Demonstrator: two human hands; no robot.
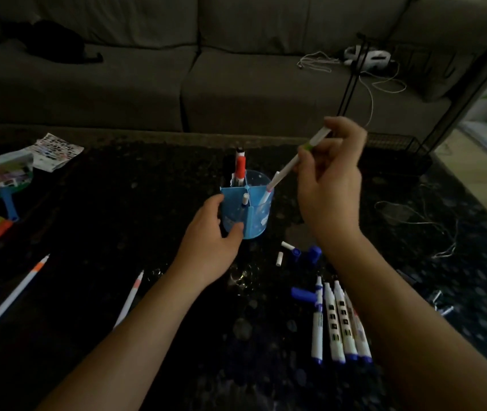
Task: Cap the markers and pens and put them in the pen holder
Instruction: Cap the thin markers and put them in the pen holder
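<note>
Our right hand pinches a green-banded pen, tip over the blue pen holder; left hand, fingers half-open, cups holder's side w/ 1 thumb touching.

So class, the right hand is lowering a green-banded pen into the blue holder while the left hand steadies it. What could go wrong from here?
1. The green-banded pen comes in slanted; its tip could catch on the blue holder's divider and miss the compartment.
2. The left hand touches only one side, so a push from the right hand might tip the holder.
3. The right forearm hangs over the blue whiteboard markers and loose caps, and could scatter them.
</note>
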